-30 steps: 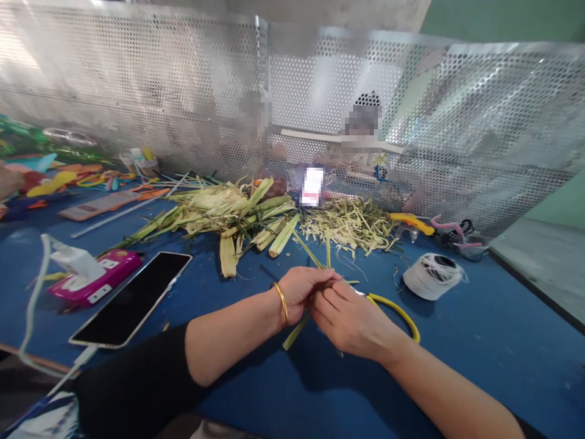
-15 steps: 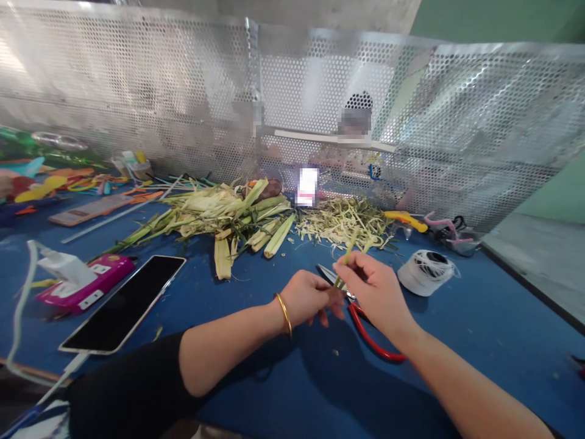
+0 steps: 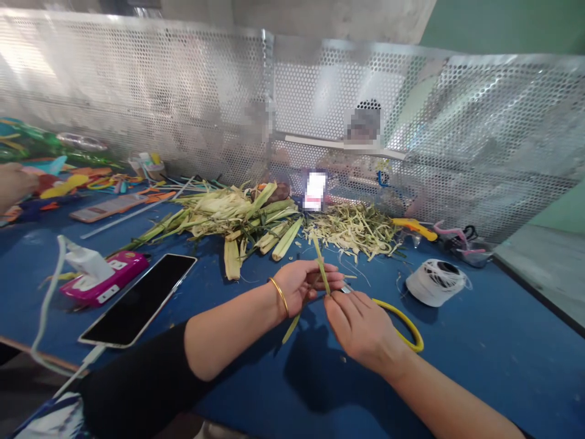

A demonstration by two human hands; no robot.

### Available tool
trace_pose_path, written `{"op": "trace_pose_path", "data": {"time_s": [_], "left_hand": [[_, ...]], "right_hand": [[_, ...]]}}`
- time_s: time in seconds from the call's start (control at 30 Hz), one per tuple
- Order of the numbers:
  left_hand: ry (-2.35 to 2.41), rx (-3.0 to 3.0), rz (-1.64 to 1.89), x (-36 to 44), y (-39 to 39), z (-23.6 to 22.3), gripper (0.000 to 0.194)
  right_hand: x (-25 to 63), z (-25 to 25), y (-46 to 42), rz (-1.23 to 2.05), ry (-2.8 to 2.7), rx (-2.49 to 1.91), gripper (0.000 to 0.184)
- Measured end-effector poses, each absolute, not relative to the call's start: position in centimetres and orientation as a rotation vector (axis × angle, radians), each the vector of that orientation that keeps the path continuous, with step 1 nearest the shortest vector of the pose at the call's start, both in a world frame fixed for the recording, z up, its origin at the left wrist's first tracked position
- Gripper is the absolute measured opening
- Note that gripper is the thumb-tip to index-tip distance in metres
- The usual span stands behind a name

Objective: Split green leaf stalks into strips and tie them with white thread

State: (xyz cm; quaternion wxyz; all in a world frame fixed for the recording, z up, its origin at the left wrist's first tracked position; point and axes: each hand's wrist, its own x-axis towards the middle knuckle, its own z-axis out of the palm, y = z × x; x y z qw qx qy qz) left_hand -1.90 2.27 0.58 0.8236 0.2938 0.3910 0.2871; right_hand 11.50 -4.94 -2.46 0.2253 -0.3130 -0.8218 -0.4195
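A thin green plant strip (image 3: 323, 277) crosses between my two hands, with a lower length (image 3: 290, 329) hanging under my left hand. My left hand (image 3: 297, 285), with a gold bangle at the wrist, is turned palm up, fingers curled around the strip. From the right, my right hand (image 3: 361, 323) pinches the strip near its fingertips. Beneath that hand lie scissors, mostly hidden; a yellow loop handle (image 3: 414, 335) and a bit of metal show. Farther back are a heap of leafy stalks (image 3: 214, 210) and a pile of shredded strips (image 3: 356, 228).
On the right stands a spool of white string (image 3: 434, 283). A yellow-handled tool (image 3: 415, 228) lies behind it. To the left are a phone (image 3: 141, 299) on a cable and a magenta power strip (image 3: 105, 280). Another person's hand (image 3: 16, 186) reaches in. Perforated metal screens (image 3: 183, 91) border the back.
The strip now stands upright across my fingers, and my right hand has turned palm down and lower. A yellow handle shows where a red one did. Another person's hand has come further into view at left.
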Motion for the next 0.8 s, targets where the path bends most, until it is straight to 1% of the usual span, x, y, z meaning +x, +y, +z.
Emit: {"op": "trace_pose_path", "data": {"time_s": [0.17,0.3,0.43,0.5,0.57,0.67,0.8], "left_hand": [[0.779,0.594,0.682,-2.1,2.2,0.9,0.024],[0.784,0.612,0.736,-2.2,2.2,1.3,0.023],[0.763,0.652,0.758,-2.1,2.2,1.1,0.023],[0.77,0.671,0.766,-1.9,2.1,0.9,0.022],[0.775,0.68,0.761,-1.7,1.8,0.7,0.02],[0.755,0.684,0.727,-1.4,1.2,0.6,0.016],[0.727,0.763,0.718,-1.2,0.7,0.4,0.013]], "right_hand": [[11.5,-3.6,-4.4,-0.999,-2.289,-0.986,0.023],[11.7,-3.3,-4.3,-0.879,-2.325,-1.057,0.021],[11.5,-2.7,-4.7,-0.868,-2.296,-1.053,0.016],[11.4,-2.5,-4.9,-0.845,-2.296,-1.021,0.018],[11.2,-2.5,-4.8,-0.838,-2.322,-0.954,0.024],[11.0,-2.5,-4.7,-0.893,-2.39,-0.878,0.03],[10.8,-2.3,-4.5,-0.952,-2.401,-0.848,0.025]]}}
